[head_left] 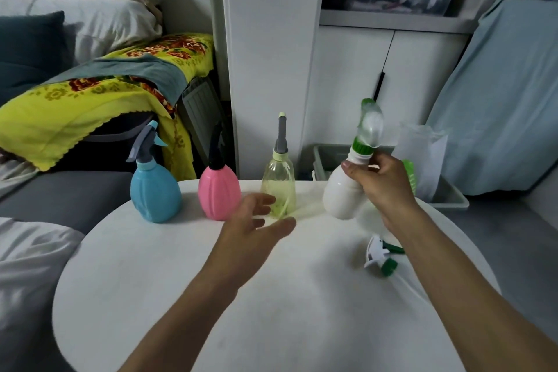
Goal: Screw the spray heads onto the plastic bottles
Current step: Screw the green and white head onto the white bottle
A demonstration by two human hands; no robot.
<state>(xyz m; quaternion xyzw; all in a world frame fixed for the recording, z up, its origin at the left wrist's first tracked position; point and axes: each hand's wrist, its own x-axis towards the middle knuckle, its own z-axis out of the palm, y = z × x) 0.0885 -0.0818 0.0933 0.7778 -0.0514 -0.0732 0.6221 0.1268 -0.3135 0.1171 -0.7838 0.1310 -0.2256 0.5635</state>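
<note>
White round worktop (181, 296) fronts a sofa and cupboards. Right hand (383, 187) grips the white bottle (342, 193) by its neck, tilted, its long axis leaning up and right, its green-collared head (370, 127) blurred but seemingly seated. Left hand (250, 229) hangs released, fingers spread, left of that bottle. A loose spray head (380, 255) lies below and right of it, nearer the right hand.
</note>
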